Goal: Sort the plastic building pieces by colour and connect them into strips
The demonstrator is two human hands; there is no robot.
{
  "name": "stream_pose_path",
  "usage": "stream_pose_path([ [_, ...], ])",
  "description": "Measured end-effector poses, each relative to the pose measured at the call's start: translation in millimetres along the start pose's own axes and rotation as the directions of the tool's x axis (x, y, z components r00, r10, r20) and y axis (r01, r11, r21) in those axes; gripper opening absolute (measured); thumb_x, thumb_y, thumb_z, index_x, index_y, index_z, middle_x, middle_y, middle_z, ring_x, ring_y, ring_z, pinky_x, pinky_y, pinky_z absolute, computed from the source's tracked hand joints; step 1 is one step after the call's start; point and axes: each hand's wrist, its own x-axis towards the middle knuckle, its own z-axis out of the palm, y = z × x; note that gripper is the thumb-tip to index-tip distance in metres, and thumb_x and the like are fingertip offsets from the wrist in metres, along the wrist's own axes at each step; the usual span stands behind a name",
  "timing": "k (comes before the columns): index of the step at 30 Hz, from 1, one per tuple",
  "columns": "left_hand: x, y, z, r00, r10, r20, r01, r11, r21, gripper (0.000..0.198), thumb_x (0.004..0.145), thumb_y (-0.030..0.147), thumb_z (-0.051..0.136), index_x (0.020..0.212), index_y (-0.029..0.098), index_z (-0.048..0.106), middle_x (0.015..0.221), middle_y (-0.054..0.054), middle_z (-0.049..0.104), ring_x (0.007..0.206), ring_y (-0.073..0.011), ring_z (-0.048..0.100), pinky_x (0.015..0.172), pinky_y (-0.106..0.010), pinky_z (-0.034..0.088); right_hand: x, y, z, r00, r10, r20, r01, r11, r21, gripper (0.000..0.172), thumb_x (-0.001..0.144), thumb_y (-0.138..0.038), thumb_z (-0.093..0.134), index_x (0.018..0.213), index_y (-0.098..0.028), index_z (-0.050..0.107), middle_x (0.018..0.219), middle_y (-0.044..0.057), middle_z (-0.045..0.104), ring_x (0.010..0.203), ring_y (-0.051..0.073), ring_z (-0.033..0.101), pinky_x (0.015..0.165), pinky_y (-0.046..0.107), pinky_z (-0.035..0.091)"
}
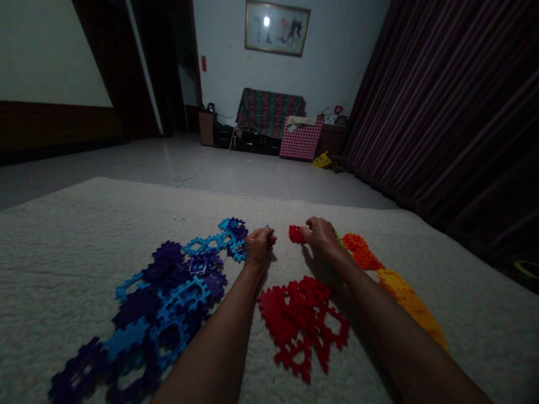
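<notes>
My left hand (258, 244) rests on the cream carpet (84, 241), fingers curled; a sliver of blue shows at its fingertips, next to a row of blue and purple puzzle tiles (219, 242). My right hand (321, 234) is closed on a small red tile (296, 234), held just above the carpet. Between my forearms lies a heap of red tiles (303, 322). A larger heap of blue and purple tiles (160, 314) spreads to the left. Under and beyond my right arm run orange tiles (361, 252) and yellow tiles (410, 303).
The carpet's far edge meets a grey tiled floor (236, 168). At the back wall stand a cloth-covered cabinet (270, 115) and a red checked box (300, 141). Dark striped curtains (455, 112) line the right side. The room is dim.
</notes>
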Motion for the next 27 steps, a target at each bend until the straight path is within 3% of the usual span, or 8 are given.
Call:
stream_pose_path([
  [2, -0.6, 0.8, 0.4, 1.000, -0.002, 0.003, 0.002, 1.000, -0.003, 0.025, 0.057, 0.039, 0.067, 0.060, 0.015, 0.064, 0.052, -0.002, 0.059, 0.045, -0.0088, 0.045, 0.045, -0.023, 0.032, -20.6, -6.0, -9.0, 0.998, 0.061, -0.022, -0.061, 0.998, -0.009, 0.028, 0.086, -0.027, 0.050, 0.101, -0.015, 0.070, 0.102, 0.015, 0.071, 0.095, 0.025, 0.063, 0.083, 0.031, 0.045],
  [5, -1.8, 2.5, 1.1, 1.000, -0.003, 0.000, 0.003, 1.000, -0.003, 0.024, 0.056, 0.038, 0.069, 0.060, 0.015, 0.063, 0.052, -0.001, 0.059, 0.046, -0.0087, 0.046, 0.045, -0.022, 0.031, -52.4, -13.7, -23.6, 0.984, -0.039, 0.172, 0.029, 0.998, 0.057, 0.022, 0.085, -0.025, 0.051, 0.091, -0.019, 0.071, 0.090, 0.006, 0.073, 0.082, 0.018, 0.064, 0.074, 0.025, 0.044],
  [9, -2.5, 3.9, 1.2, 1.000, -0.019, -0.009, 0.019, 1.000, 0.010, 0.023, 0.055, 0.037, 0.069, 0.061, 0.015, 0.063, 0.053, -0.001, 0.060, 0.047, -0.0091, 0.048, 0.046, -0.021, 0.032, -80.7, -14.4, -38.7, 0.899, -0.134, 0.416, 0.089, 0.988, 0.126, 0.024, 0.081, -0.029, 0.058, 0.095, -0.016, 0.071, 0.090, 0.006, 0.073, 0.079, 0.018, 0.064, 0.069, 0.024, 0.045],
  [14, -0.2, 1.3, -0.1, 1.000, -0.004, -0.007, 0.004, 1.000, 0.029, 0.026, 0.055, 0.039, 0.069, 0.061, 0.015, 0.064, 0.053, -0.001, 0.060, 0.047, -0.0089, 0.048, 0.047, -0.022, 0.032, -93.2, -15.7, -49.6, 0.822, -0.157, 0.548, 0.118, 0.987, 0.105, 0.020, 0.073, -0.025, 0.065, 0.090, -0.016, 0.070, 0.090, 0.006, 0.070, 0.076, 0.017, 0.061, 0.065, 0.024, 0.044],
  [19, -0.5, 0.4, -0.5, 1.000, -0.002, -0.011, 0.003, 0.999, 0.043, 0.028, 0.054, 0.041, 0.068, 0.062, 0.014, 0.065, 0.054, -0.001, 0.060, 0.049, -0.0093, 0.050, 0.048, -0.022, 0.034, -96.1, -17.9, -50.5, 0.690, -0.160, 0.706, 0.056, 0.984, 0.168, 0.022, 0.072, -0.023, 0.064, 0.092, -0.017, 0.069, 0.085, 0.003, 0.070, 0.071, 0.014, 0.060, 0.057, 0.021, 0.041],
  [23, -2.4, 2.7, 0.1, 1.000, 0.000, -0.008, 0.000, 0.999, 0.052, 0.029, 0.053, 0.041, 0.067, 0.062, 0.014, 0.065, 0.054, -0.001, 0.060, 0.049, -0.0093, 0.050, 0.048, -0.022, 0.034, -95.9, -15.0, -51.1, 0.716, -0.125, 0.687, 0.106, 0.992, 0.070, 0.019, 0.072, -0.020, 0.062, 0.089, -0.017, 0.069, 0.084, 0.004, 0.070, 0.072, 0.016, 0.060, 0.058, 0.023, 0.041],
  [27, -2.5, 3.0, -0.1, 1.000, 0.006, 0.004, -0.006, 0.998, 0.070, 0.028, 0.055, 0.042, 0.066, 0.061, 0.014, 0.065, 0.053, -0.001, 0.060, 0.047, -0.0087, 0.048, 0.047, -0.022, 0.033, -100.5, -17.9, -58.5, 0.804, -0.180, 0.567, 0.180, 0.982, 0.056, 0.030, 0.075, -0.021, 0.062, 0.104, -0.016, 0.068, 0.103, 0.009, 0.069, 0.089, 0.020, 0.062, 0.075, 0.027, 0.047],
])
